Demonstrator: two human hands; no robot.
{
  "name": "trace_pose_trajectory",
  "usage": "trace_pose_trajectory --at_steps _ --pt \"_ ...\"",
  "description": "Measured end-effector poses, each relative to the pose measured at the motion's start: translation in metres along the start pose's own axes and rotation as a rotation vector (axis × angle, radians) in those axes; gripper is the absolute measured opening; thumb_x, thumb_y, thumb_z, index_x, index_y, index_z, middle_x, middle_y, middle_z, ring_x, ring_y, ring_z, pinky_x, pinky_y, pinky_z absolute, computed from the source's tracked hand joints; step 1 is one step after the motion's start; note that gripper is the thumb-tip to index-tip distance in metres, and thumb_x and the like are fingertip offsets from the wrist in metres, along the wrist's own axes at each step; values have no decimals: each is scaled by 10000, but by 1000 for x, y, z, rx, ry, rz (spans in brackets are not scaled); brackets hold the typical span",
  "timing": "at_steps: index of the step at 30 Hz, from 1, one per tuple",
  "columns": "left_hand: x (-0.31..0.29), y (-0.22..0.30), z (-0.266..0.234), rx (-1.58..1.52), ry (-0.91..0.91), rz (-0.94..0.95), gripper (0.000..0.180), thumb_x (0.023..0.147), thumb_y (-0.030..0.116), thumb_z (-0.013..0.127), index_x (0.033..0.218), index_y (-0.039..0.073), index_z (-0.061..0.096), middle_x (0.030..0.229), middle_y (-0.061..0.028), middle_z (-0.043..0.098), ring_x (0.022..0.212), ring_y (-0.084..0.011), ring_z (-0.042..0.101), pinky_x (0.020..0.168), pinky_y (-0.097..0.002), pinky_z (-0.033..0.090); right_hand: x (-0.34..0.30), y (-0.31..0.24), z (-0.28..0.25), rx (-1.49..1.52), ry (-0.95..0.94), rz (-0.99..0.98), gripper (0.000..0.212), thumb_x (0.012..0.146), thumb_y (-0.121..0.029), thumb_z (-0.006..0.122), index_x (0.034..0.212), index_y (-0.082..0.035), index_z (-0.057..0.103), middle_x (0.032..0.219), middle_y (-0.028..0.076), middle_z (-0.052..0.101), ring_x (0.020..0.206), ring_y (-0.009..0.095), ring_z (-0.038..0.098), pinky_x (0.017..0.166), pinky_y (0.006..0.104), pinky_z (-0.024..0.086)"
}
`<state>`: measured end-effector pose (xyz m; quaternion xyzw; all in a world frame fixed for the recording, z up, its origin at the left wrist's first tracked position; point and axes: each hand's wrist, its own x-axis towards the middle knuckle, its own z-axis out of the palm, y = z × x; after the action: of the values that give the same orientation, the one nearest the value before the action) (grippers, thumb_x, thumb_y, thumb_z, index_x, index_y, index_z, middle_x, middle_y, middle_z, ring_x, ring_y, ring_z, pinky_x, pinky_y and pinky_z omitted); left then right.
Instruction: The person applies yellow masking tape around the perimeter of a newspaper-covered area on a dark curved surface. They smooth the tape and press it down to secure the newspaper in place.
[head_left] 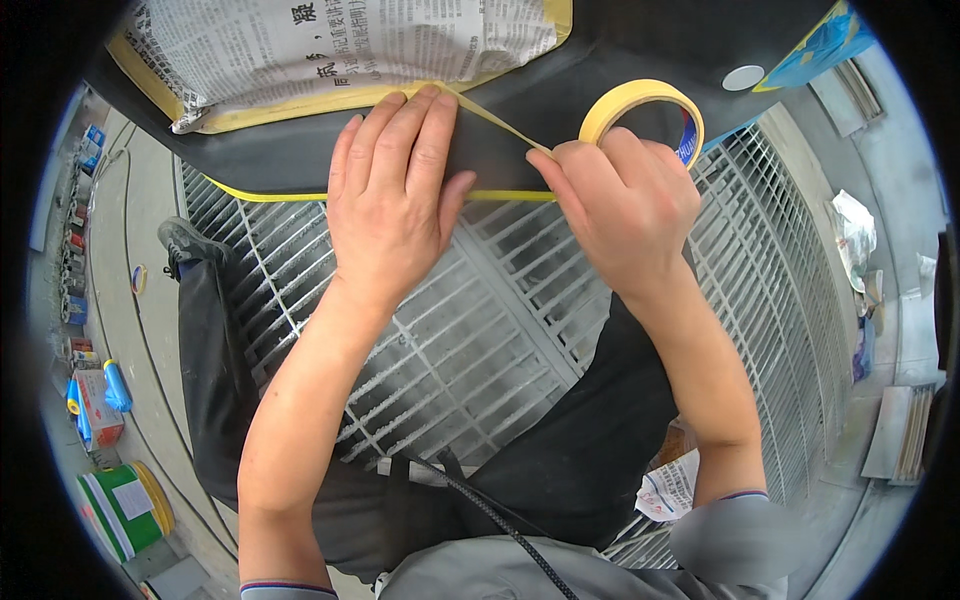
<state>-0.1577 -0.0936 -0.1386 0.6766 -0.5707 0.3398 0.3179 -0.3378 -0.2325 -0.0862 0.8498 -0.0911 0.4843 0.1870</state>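
Before me is a black panel (520, 110), with a sheet of newspaper (260, 50) bordered by yellow masking tape covering its upper left part. My left hand (390, 190) lies flat on the panel, fingers stretched out, fingertips against the tape border below the newspaper. From there a narrow tape strip (495, 120) runs taut to my right hand (625, 205). That hand is closed round a roll of yellow masking tape (640, 90), with its thumb and forefinger at the strip's end. A thin yellow line (270, 196) follows the panel's lower edge.
Under the panel and around my legs lies a metal floor grating (440, 350). Along the left stand a green and white bucket (125, 510), a red and white box (98, 405) and several cans. Crumpled white plastic (853, 235) and stacked flat panels (900, 435) are at right.
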Motion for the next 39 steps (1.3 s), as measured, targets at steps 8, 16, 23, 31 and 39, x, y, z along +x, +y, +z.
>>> trace_pose_trajectory --at_steps 8,16,23,31,39 --pt "5 11 5 66 33 -36 825 769 406 897 1508 131 652 1479 -22 595 1378 -279 544 1176 -507 445 18 13 7 -72 47 38 206 816 -233 924 820 -147 737 704 0 593 565 219 566 528 357 435" --pt "7 21 3 124 -19 -55 781 889 456 831 1532 62 630 1455 -89 583 1343 -336 524 1151 -493 438 25 21 19 -81 133 31 279 803 -314 938 796 -149 713 687 -7 586 543 223 556 506 355 423" --pt "7 19 5 105 -5 -67 847 798 467 885 1517 91 642 1445 -41 592 1387 -295 505 1197 -537 411 37 18 28 -110 107 132 311 825 -359 925 786 -159 689 685 -14 605 537 224 575 487 365 427" --pt "7 18 4 128 -9 -45 800 825 488 865 1530 179 647 1448 -42 590 1372 -287 505 1184 -513 402 37 17 25 -49 71 168 297 842 -355 916 785 -163 697 676 -10 595 546 221 582 487 368 424" --pt "10 20 4 137 -9 -44 758 831 454 867 1491 136 673 1416 -74 587 1341 -319 508 1158 -503 417 37 18 22 -19 39 188 273 854 -335 907 788 -161 708 672 -12 597 555 209 591 494 370 424"
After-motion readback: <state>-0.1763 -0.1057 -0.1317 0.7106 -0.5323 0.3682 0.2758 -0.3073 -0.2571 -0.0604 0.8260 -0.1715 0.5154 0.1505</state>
